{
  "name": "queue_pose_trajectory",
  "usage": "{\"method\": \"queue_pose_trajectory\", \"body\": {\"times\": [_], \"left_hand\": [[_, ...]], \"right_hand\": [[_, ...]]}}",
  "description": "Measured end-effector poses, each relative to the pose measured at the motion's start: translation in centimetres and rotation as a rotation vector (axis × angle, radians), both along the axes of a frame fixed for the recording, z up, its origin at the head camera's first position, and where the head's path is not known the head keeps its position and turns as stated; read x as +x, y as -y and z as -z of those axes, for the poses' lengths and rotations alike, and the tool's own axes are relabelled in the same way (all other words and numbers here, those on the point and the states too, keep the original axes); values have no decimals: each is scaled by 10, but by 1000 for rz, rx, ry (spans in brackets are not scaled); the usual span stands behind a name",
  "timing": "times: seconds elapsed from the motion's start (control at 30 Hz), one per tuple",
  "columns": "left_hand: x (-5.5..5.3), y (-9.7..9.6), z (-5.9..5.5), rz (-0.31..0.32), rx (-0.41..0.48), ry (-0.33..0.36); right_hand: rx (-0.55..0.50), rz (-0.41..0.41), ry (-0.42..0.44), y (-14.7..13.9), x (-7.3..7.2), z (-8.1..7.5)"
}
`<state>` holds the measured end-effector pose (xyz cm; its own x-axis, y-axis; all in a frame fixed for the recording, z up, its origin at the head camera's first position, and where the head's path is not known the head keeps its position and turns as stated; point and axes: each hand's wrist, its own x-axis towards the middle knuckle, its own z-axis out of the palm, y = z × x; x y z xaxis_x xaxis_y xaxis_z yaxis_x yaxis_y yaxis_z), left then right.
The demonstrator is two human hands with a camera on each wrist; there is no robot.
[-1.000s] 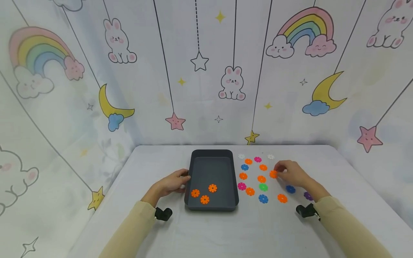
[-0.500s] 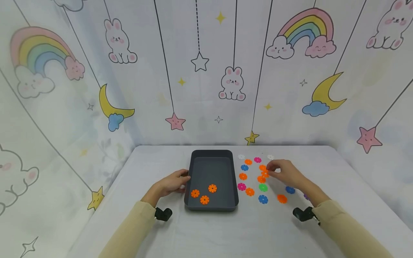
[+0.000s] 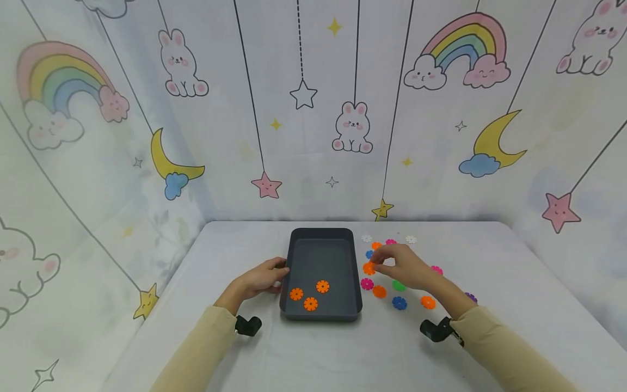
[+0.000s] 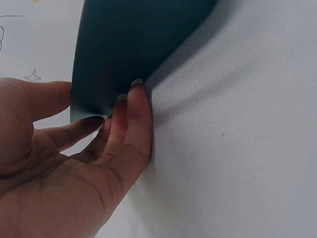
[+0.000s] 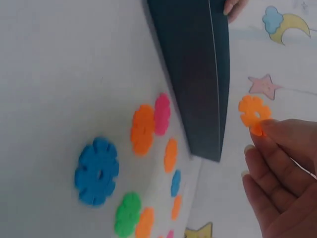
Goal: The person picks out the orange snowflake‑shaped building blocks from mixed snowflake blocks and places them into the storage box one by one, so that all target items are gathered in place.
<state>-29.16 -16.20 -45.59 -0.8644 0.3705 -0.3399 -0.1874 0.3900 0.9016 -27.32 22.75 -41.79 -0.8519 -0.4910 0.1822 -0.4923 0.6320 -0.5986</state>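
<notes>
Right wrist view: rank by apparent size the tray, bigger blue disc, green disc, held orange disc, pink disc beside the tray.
1. Tray
2. Bigger blue disc
3. Green disc and held orange disc: too alike to rank; the orange one is partly hidden.
4. Pink disc

The head view faces forward and down over the whole table (image 3: 313, 354), while both close-in wrist views share the tray (image 4: 138, 39) at upper centre.
</notes>
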Motion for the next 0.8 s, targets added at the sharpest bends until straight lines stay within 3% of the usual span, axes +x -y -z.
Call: {"method": "queue_pose_trajectory", "body": {"times": [0.37,0.6,0.8], "left_hand": [[-2,-1,1,-12,0,-2],[-2,-2,1,-13,4,-3],[0,-2,1,-10,2,-6]], "right_hand": [[-8,-106,88,50,6,-1],[114,-233,101,75,4,10],[185,-268,97,88,3,20]]}}
